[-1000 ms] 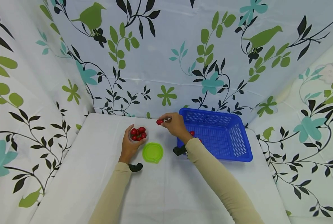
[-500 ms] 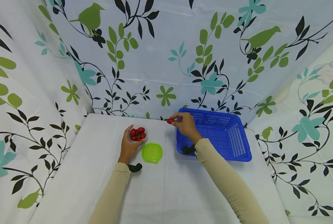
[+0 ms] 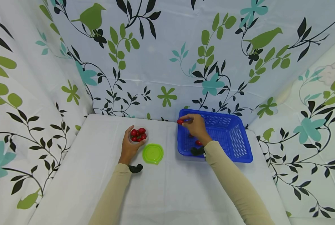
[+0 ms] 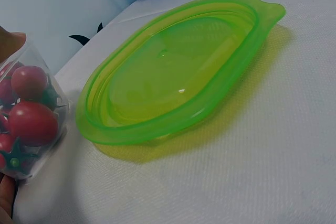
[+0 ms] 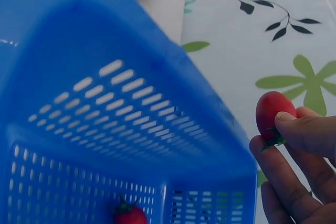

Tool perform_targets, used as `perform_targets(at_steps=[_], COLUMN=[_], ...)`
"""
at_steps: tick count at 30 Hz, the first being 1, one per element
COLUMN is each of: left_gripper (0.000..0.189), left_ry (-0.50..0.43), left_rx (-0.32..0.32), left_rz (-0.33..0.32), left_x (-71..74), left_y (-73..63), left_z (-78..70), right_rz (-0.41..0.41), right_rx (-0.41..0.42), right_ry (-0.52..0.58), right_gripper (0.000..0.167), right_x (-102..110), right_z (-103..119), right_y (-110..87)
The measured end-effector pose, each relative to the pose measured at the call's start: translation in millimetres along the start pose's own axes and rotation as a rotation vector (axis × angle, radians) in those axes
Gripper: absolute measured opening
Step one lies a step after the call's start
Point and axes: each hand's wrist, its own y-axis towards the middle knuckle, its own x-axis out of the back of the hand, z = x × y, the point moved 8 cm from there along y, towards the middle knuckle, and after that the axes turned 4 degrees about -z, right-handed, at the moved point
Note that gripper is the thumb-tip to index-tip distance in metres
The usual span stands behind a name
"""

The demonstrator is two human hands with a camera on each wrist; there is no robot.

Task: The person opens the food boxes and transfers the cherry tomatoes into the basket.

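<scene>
My left hand grips a small clear plastic container of red cherry tomatoes, thumb on one side and fingers on the other. Between the thumb and fingers of my right hand is a single cherry tomato, its green stem end pointing down in the right wrist view. That hand is over the left part of a blue basket, with the tomato at the rim. Inside the basket lie a few more tomatoes, one of them a red tomato with a green top.
A bright green lid lies flat on the white table, just right of the left wrist. Behind the table hangs a leaf-patterned curtain. The basket stands at the table's back right.
My right hand has travelled right with the cherry tomato, from beside the container to the basket's left rim. My left hand stays in place around the container.
</scene>
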Motion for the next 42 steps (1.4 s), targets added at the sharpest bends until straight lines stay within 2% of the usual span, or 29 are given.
perform_targets(at_steps=[11, 21, 27, 36, 42], left_gripper=[0.092, 0.093, 0.092, 0.092, 0.093], left_ry=[-0.014, -0.011, -0.016, -0.013, -0.017], left_rx=[-0.008, 0.000, -0.007, -0.003, 0.016], left_rz=[0.000, 0.004, 0.001, 0.004, 0.006], left_x=[1.0, 1.3, 1.7, 0.6, -0.4], left_y=[2.5, 3.5, 2.8, 1.7, 0.9], left_z=[-0.6, 1.7, 2.6, 1.5, 1.9], right_rz=[-0.016, -0.033, -0.029, -0.018, 0.005], right_rx=[-0.023, -0.060, -0.089, -0.087, -0.117], right_ry=[0.009, -0.027, -0.045, -0.118, -0.111], right_gripper=[0.024, 0.027, 0.028, 0.024, 0.025], right_x=[18, 30, 33, 37, 39], right_z=[-20, -42, -53, -71, -83], right_y=[-0.8, 2.3, 2.5, 5.4, 4.8])
